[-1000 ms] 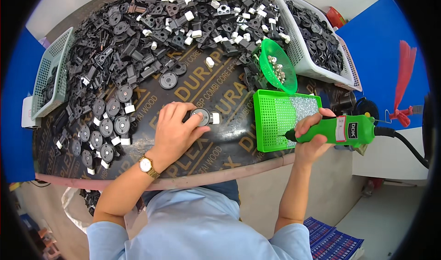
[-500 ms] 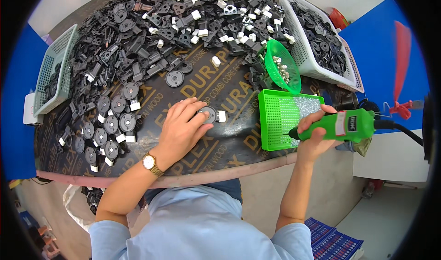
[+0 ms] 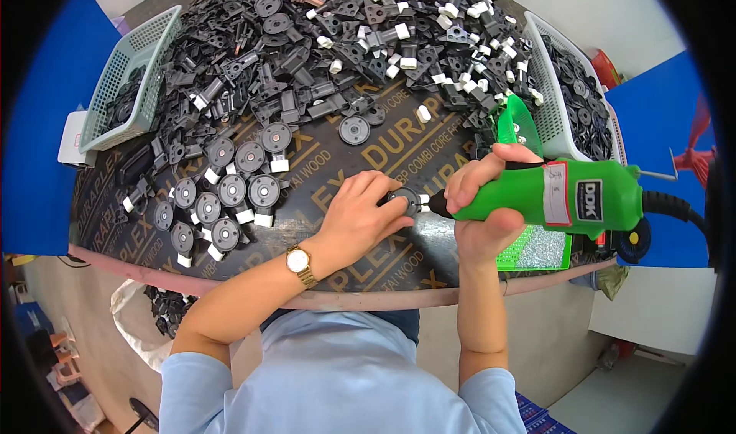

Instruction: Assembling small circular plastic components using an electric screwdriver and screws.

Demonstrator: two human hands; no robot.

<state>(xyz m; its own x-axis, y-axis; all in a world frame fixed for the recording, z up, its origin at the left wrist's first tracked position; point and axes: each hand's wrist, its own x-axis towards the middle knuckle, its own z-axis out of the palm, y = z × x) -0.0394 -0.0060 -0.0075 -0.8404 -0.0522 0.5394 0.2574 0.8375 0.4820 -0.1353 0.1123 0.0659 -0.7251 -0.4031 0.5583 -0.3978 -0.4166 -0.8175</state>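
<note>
My left hand (image 3: 359,215), with a gold watch on its wrist, presses thumb and fingers around the near side of a black round wheel-like part (image 3: 410,202) on the table. My right hand (image 3: 484,223) is closed around a green electric screwdriver (image 3: 529,196), held almost level. The tool's dark nose points left and sits right by the part; its tip contact is too small to make out. Below the screwdriver, a green tray (image 3: 569,251) of small silvery screws is partly covered by my right hand.
Several assembled wheel parts (image 3: 232,190) with white ends lie at left. A heap of black parts (image 3: 307,50) fills the far side. A pale basket (image 3: 157,89) stands left, a white basket (image 3: 548,81) right, beside a green bowl (image 3: 524,127). A black cord (image 3: 675,205) trails right.
My right hand has carried the screwdriver leftward from over the green tray to the wheel part. My left hand still holds that part. The whole view has shifted.
</note>
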